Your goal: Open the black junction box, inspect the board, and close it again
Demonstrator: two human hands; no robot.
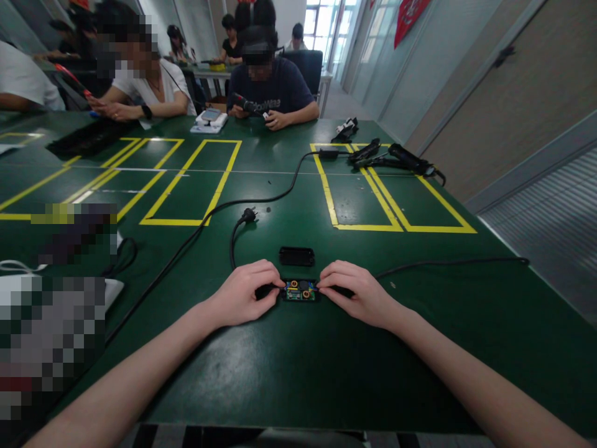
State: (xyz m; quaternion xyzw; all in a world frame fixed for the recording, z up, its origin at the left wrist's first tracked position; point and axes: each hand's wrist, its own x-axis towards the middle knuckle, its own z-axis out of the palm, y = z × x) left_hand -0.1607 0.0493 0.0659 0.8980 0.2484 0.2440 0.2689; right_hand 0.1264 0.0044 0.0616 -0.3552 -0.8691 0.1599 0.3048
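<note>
Both hands (248, 292) (358, 292) pinch, seemingly, cables (265, 290) (344, 291) at the case (301, 301) ends, well inside table (317, 373) edges.

The circuit board (296, 295) is green with orange ring coils (306, 294). The cover (296, 256) at its 12 o'clock and the plug (249, 215) at 11 o'clock are black. The tabletop (298, 373) is green, with yellow rectangles (368, 228) at 1 to 2 o'clock.

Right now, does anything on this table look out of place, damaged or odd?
Nothing looks spilled or clearly damaged. A small pale scrap lies stray on the tabletop, just beyond the right hand. It looks odd, matching nothing nearby. The circuit board sits exposed in its open case.
</note>
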